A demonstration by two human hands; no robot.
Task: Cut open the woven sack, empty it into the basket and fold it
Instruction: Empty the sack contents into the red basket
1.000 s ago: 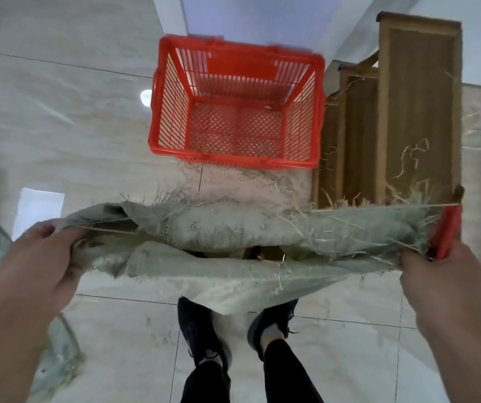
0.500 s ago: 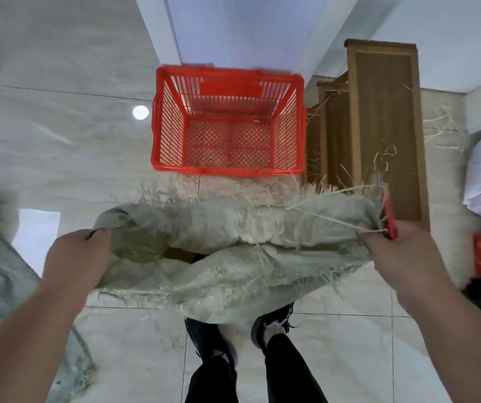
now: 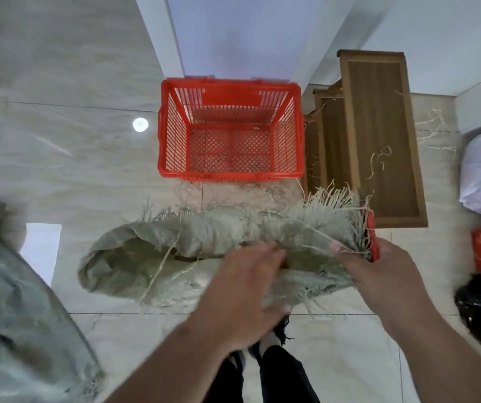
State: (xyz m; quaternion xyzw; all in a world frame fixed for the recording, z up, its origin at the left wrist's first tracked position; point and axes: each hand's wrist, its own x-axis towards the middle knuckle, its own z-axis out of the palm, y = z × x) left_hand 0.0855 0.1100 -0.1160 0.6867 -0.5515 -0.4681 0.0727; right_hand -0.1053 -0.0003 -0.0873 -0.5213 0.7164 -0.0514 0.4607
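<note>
The woven sack [image 3: 204, 251] hangs across the middle of the frame, a grey-green bag held above the pale tiled floor [image 3: 68, 158], its frayed cut edge bristling with loose strands along the top and at its right end. We see our right hand [image 3: 378, 271] at the centre right, pinched tight on that frayed right end, with a red tool [image 3: 373, 239] pressed against the sack in the same grip; we cannot tell what kind of tool it is. Our left hand [image 3: 248, 289] is in the lower middle of the frame, fingers spread and laid over the near fold of the sack; it is blurred, so we cannot tell whether it grips the cloth or only rests on it. The left end of the sack droops open and unsupported.

Above the sack, in the upper middle, the red basket [image 3: 230, 175] stands on the floor with nothing but a few stray fibres in it. Just to its right are wooden steps [image 3: 378, 135] with loose fibres on them. Another grey-green sack [image 3: 24, 330] lies at the lower left edge. Our dark shoes [image 3: 280, 330] show below the left hand.
</note>
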